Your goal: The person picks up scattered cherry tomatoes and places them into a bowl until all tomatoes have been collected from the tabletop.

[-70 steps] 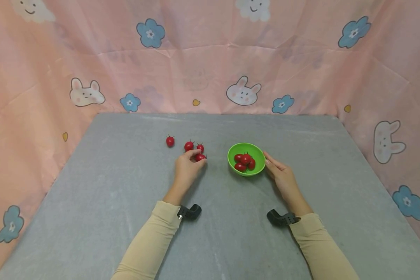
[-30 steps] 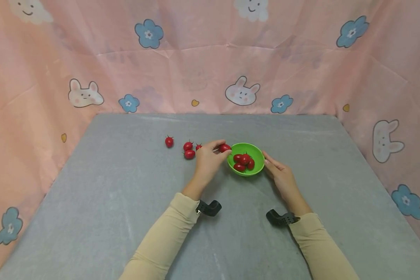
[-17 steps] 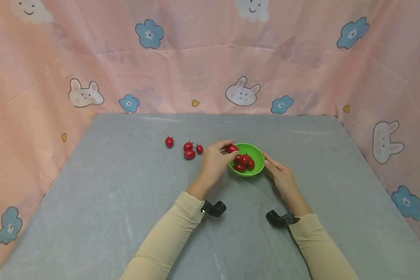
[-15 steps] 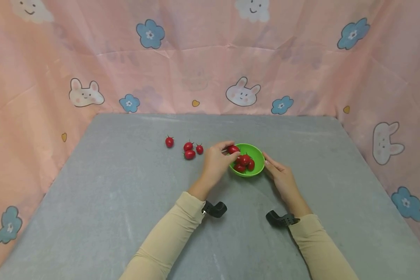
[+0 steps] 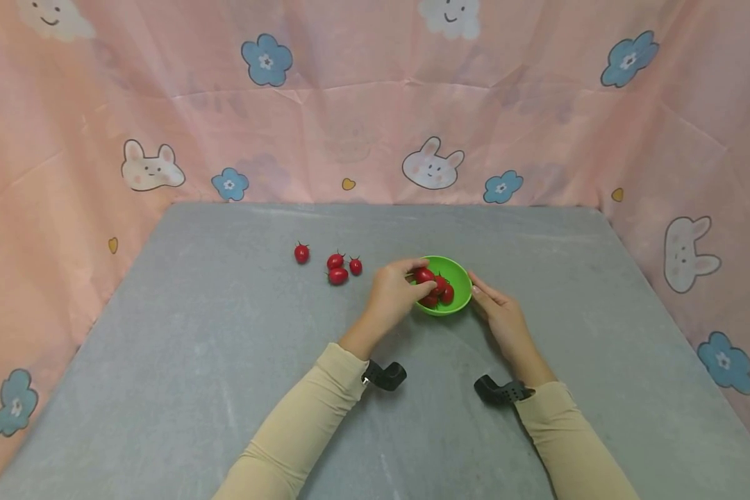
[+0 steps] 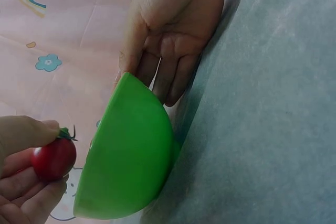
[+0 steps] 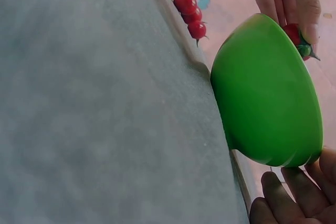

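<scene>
In the head view my left hand (image 5: 390,295) pinches a cherry tomato (image 5: 423,276) between thumb and fingers, over the left side of a green bowl (image 5: 461,276). The left wrist view shows that red tomato (image 6: 54,158) with its green stem, held beside the bowl's rim. Several tomatoes (image 5: 448,294) lie inside the bowl, partly hidden by my left fingers. My right hand (image 5: 505,321) holds the bowl at its right side, thumb by the rim and fingers against the outer wall. The bowl (image 7: 265,95) stands upright on the table.
Left of the bowl, several more cherry tomatoes (image 5: 337,276) sit on the grey table (image 5: 225,333), with one tomato (image 5: 302,253) apart from the others. A pink patterned curtain (image 5: 350,104) encloses the back and sides. Each wrist wears a black band.
My left hand picked up a tomato from the group on the table and carried it right, then lowered it over the bowl. My right hand has stayed at the bowl.
</scene>
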A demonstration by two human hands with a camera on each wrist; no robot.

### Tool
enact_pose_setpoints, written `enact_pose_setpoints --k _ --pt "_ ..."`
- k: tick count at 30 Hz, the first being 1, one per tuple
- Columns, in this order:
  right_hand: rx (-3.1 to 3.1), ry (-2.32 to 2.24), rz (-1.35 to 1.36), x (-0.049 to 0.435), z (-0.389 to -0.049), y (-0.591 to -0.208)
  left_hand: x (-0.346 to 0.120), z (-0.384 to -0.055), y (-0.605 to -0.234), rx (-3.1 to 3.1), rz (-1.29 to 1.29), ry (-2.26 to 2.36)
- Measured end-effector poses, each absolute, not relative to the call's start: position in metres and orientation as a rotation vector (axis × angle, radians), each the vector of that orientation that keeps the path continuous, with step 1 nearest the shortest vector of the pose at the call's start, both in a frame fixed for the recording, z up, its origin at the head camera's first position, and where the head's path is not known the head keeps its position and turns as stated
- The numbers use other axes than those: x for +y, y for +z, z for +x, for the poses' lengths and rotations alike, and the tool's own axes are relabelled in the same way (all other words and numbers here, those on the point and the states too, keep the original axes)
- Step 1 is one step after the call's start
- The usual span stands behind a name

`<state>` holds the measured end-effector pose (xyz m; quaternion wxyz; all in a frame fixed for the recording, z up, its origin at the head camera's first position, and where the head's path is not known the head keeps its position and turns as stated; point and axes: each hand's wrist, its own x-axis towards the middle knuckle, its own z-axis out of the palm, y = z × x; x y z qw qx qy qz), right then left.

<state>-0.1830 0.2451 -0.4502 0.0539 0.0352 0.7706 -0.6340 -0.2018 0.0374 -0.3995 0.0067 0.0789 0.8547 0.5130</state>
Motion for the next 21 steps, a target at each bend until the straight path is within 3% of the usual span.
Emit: enact_pose_setpoints --k 21 --pt "2.341 -1.94 0.114 0.2451 -0.1849 -0.4524 0.0385 -0.1986 -0.399 2.728 0.345 1.379"
